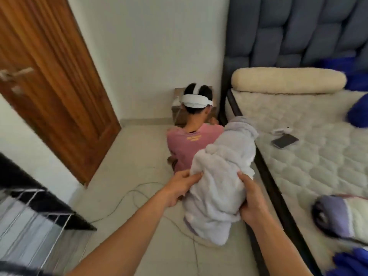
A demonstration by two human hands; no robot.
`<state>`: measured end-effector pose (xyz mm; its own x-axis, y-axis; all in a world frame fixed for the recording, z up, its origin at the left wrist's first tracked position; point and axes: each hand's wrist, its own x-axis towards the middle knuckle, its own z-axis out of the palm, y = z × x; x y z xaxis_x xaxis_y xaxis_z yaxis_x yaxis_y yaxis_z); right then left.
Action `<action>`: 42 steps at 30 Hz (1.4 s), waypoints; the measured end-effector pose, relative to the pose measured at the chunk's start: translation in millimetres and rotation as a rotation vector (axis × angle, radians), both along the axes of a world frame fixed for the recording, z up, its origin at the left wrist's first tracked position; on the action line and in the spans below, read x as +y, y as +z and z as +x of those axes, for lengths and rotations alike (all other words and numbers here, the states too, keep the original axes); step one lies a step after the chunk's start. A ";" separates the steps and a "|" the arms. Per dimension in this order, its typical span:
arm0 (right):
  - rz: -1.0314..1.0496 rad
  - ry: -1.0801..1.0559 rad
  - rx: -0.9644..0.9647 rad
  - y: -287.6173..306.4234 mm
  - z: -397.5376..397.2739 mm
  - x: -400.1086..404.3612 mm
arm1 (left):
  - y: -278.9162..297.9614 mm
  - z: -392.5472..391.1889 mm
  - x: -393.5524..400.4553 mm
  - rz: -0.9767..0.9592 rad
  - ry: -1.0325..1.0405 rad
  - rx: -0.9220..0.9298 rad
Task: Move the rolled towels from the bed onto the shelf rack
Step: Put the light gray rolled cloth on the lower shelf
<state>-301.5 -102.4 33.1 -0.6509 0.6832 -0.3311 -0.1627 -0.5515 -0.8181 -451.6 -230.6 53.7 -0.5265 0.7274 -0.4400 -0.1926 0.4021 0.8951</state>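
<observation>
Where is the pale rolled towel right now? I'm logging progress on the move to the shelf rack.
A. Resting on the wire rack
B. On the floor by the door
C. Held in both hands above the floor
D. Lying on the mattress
C: the left hand and right hand grip the pale rolled towel from either side, over the floor beside the bed.

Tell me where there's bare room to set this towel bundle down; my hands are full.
Free: mattress between the phone and rolled towel; floor by the door. Crowded: seated person and cables ahead.
</observation>
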 end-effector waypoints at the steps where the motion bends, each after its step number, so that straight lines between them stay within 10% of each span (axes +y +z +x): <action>1: 0.052 0.062 -0.007 0.7 -28.1 -22.6 | -1.0 -20.8 -32.0 -0.038 0.049 0.005; 19: 0.570 1.234 -0.162 -39.0 -372.3 -353.5 | -55.1 -190.2 -418.3 0.041 0.946 -0.397; 33: 0.719 1.486 -0.218 -75.6 -576.4 -427.2 | -111.7 -346.2 -439.3 0.182 1.511 -0.576; 42: 0.301 1.432 -0.668 -144.3 -615.9 -405.0 | -147.1 -448.7 -476.3 0.203 1.612 -0.521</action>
<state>-917.4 -507.4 -111.2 -0.5820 -0.2409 -0.7766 0.7332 0.2574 -0.6294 -900.3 -706.9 -93.3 -0.5713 -0.2969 -0.7652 -0.5267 -0.5824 0.6192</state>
